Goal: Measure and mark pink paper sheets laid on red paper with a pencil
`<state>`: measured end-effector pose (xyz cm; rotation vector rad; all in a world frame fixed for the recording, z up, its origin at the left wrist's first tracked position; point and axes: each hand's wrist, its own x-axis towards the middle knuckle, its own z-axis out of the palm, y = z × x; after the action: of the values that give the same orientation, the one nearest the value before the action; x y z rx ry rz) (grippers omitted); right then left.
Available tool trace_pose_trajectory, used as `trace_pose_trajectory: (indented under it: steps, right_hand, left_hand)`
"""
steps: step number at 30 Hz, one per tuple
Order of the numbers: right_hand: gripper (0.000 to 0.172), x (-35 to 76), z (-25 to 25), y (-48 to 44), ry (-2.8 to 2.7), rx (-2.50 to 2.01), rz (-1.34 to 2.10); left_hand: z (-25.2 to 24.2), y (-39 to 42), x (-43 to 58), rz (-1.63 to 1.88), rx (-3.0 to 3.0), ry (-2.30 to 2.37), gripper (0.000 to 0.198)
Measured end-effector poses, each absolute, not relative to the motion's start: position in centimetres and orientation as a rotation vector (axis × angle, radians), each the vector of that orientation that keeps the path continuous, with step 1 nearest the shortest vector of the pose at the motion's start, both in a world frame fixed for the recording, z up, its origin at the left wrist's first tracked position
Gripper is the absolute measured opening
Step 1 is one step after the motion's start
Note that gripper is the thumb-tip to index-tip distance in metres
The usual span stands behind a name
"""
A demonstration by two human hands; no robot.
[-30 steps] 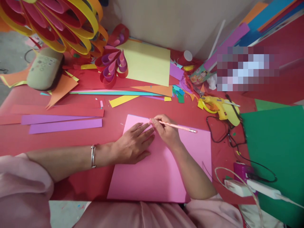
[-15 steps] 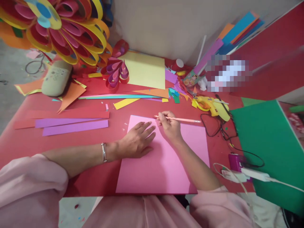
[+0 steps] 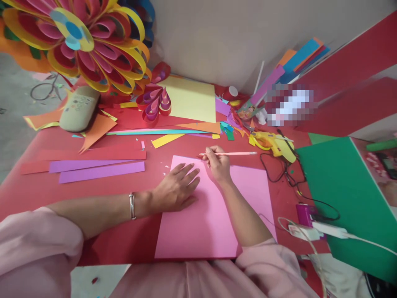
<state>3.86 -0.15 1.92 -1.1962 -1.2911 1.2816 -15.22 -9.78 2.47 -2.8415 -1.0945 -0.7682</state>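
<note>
A pink sheet of paper (image 3: 198, 231) lies on the red tabletop at the near edge. Spread over its upper left part is my left hand (image 3: 178, 186), open, with the palm down and the fingers apart. My right hand (image 3: 218, 163) is closed around a pale pink pencil (image 3: 240, 154) near the sheet's far edge. The pencil lies almost level, its tip pointing left and its eraser end to the right. Whether the tip touches the paper I cannot tell.
Purple strips (image 3: 102, 171) and red strips lie at the left. Behind are a tan case (image 3: 79, 108), a pale yellow sheet (image 3: 192, 97), curled paper petals (image 3: 155, 103) and a large paper flower (image 3: 93, 45). To the right sit a yellow glue gun (image 3: 276, 145), cables and a green board (image 3: 344, 198).
The whole view has shifted slightly. My right hand and the pencil have moved a little left along the sheet's far edge. My left hand stays flat on the paper.
</note>
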Motion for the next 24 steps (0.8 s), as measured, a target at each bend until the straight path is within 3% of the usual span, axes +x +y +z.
trace_pose_trajectory:
  steps: [24]
  right_hand:
    - [0.035,3.68,2.42,-0.62,-1.36,-1.195,1.215]
  left_hand:
    - [3.1,-9.14,-16.12,-0.796,-2.83,-1.071,0.044]
